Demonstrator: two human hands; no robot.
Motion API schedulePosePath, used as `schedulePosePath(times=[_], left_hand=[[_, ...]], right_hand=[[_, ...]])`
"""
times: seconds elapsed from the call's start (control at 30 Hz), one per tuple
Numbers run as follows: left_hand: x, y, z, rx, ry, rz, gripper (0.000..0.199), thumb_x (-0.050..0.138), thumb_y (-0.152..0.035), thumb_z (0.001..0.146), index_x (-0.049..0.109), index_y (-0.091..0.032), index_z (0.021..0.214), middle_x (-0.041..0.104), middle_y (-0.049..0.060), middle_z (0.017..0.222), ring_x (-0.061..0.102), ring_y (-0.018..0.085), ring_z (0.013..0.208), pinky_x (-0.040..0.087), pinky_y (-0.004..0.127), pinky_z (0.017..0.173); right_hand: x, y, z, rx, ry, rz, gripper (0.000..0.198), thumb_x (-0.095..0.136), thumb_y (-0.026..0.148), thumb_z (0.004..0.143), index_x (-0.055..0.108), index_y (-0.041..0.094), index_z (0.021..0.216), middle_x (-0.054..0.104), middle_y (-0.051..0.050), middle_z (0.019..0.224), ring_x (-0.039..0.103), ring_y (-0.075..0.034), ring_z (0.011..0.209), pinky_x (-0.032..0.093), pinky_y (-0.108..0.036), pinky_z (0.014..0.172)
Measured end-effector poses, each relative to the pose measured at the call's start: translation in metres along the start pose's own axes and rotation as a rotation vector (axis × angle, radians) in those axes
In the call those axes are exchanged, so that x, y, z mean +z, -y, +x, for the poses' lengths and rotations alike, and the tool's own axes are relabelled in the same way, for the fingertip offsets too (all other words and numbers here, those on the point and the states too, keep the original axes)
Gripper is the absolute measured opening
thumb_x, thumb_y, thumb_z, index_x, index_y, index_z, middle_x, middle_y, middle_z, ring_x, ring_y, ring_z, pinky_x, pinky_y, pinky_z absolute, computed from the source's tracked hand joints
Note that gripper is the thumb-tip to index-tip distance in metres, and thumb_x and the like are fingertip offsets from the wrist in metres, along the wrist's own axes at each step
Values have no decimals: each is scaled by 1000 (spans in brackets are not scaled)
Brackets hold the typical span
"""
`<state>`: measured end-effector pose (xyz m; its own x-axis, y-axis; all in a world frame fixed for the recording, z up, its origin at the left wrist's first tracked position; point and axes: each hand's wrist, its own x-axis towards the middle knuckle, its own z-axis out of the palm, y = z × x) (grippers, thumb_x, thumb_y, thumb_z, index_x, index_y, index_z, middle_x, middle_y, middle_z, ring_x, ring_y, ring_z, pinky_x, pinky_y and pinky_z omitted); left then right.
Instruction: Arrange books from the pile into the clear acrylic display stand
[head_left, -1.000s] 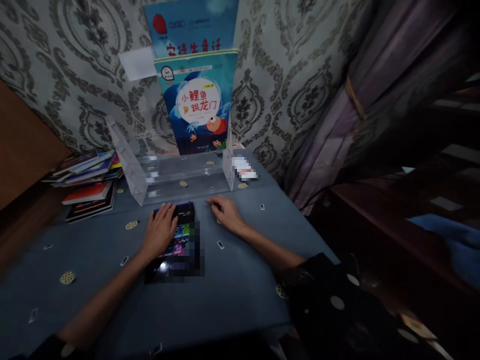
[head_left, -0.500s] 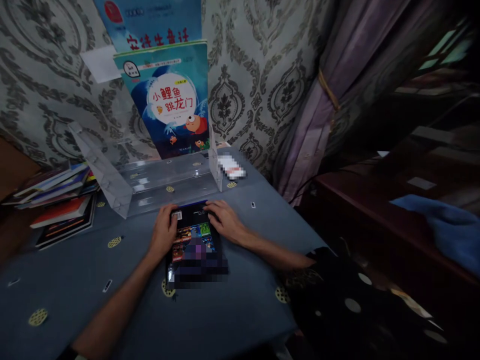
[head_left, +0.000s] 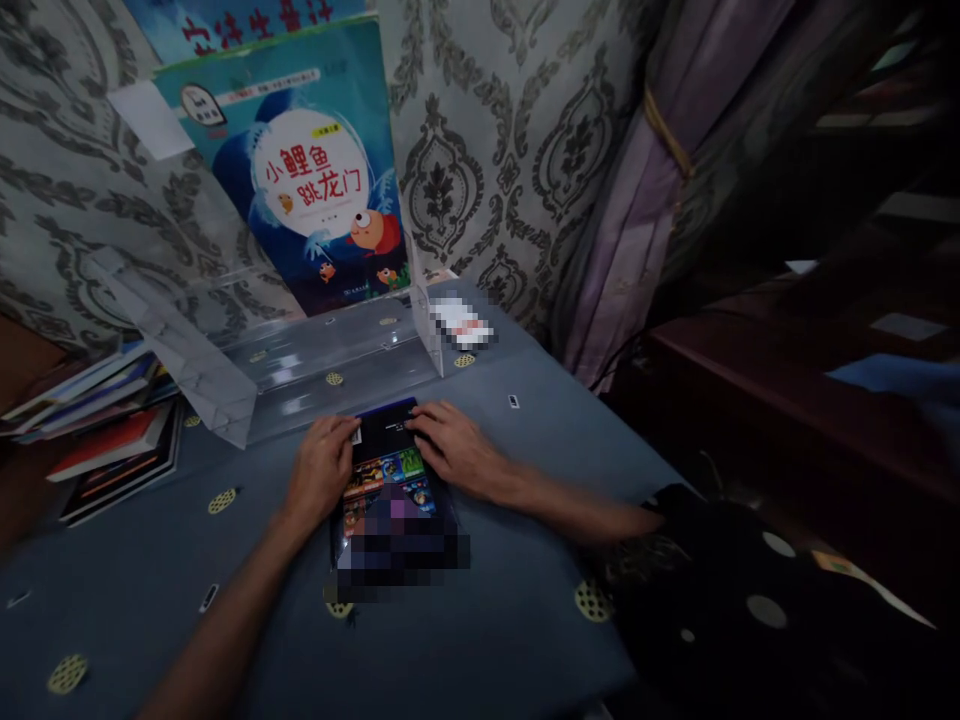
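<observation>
A dark book (head_left: 382,470) lies on the cloth-covered table, its back cover up with rows of small colourful pictures; its lower part is blurred out by blocks. My left hand (head_left: 322,465) is closed on the book's upper left edge, fingers bent over the cover and partly hiding a white label. At the upper right edge, my right hand (head_left: 454,450) grips the same book with its fingertips on the cover. Just beyond the book stands a clear acrylic stand (head_left: 300,375). A blue picture book (head_left: 315,190) leans upright at its back.
On the left lies a stack of books (head_left: 120,430). A pixelated white item (head_left: 457,322) rests right of the stand. Behind are patterned wallpaper (head_left: 517,150) and a tied purple curtain (head_left: 637,230). The table's right edge slants away, with dark red furniture (head_left: 750,380) beyond it.
My view has shifted slightly, so the stand and upright book appear larger and further left. Both hands stay at the dark book's upper edges, and the book still lies on the table.
</observation>
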<state>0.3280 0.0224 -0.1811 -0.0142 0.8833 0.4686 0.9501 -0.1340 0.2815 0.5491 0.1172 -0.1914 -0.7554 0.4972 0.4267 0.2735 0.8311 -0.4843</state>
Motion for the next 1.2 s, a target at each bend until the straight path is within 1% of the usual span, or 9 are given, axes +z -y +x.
schedulePosePath(times=[0.07,0.23,0.37,0.47,0.57,0.73,0.97,1.07,1.2], left_hand=[[2,-2,5,45,24,6,37,40,-11,89,71,-19,107,72,7,105,65,23,100,54,40,93],[9,-9,18,148,85,47,41,41,-6,87,70,-17,114,70,9,110,63,24,102,53,43,94],[17,-18,33,225,165,31,46,41,-3,86,68,-17,120,68,10,115,62,25,103,52,46,97],[24,-24,43,256,212,9,47,41,-3,87,66,-17,124,67,10,119,61,25,106,51,45,99],[31,-27,49,270,211,-34,47,39,-3,89,65,-17,125,67,11,119,60,24,109,49,45,102],[35,-26,48,249,191,-80,49,40,-3,88,65,-19,127,66,10,121,58,24,112,49,46,102],[35,-24,45,236,109,-93,47,39,-1,86,69,-18,118,68,10,113,59,24,107,50,46,99],[34,-24,45,218,113,-77,45,40,-2,86,68,-18,118,67,10,113,58,24,107,50,45,100],[33,-26,45,219,126,-55,46,40,-3,86,67,-19,119,67,9,113,57,24,107,50,46,100]], right_hand=[[0,0,0,-6,-3,1,24,50,14,95,67,11,112,62,-16,117,55,-26,111,50,-45,100],[-1,1,-1,-24,-19,-25,24,49,14,96,67,13,112,62,-15,117,55,-26,110,52,-47,97],[-2,4,0,-28,-1,-73,24,50,14,95,66,12,113,62,-15,116,55,-26,109,52,-45,96],[-1,3,1,-25,-7,-55,22,53,13,94,67,12,110,63,-15,113,55,-26,107,51,-45,96],[0,1,1,-27,-12,-34,21,54,13,93,67,13,109,62,-14,112,55,-26,107,50,-46,98],[1,-2,1,-29,2,-19,26,51,13,93,66,16,114,63,-12,116,54,-25,110,49,-47,98],[-5,-6,8,14,60,-60,29,51,15,95,64,14,122,64,-13,124,55,-26,115,46,-48,102],[-7,-10,11,26,74,-39,32,54,14,93,62,11,124,65,-14,125,56,-27,117,46,-48,102],[-6,-16,13,36,56,17,34,55,13,92,61,12,126,65,-15,129,55,-28,120,45,-49,103]])
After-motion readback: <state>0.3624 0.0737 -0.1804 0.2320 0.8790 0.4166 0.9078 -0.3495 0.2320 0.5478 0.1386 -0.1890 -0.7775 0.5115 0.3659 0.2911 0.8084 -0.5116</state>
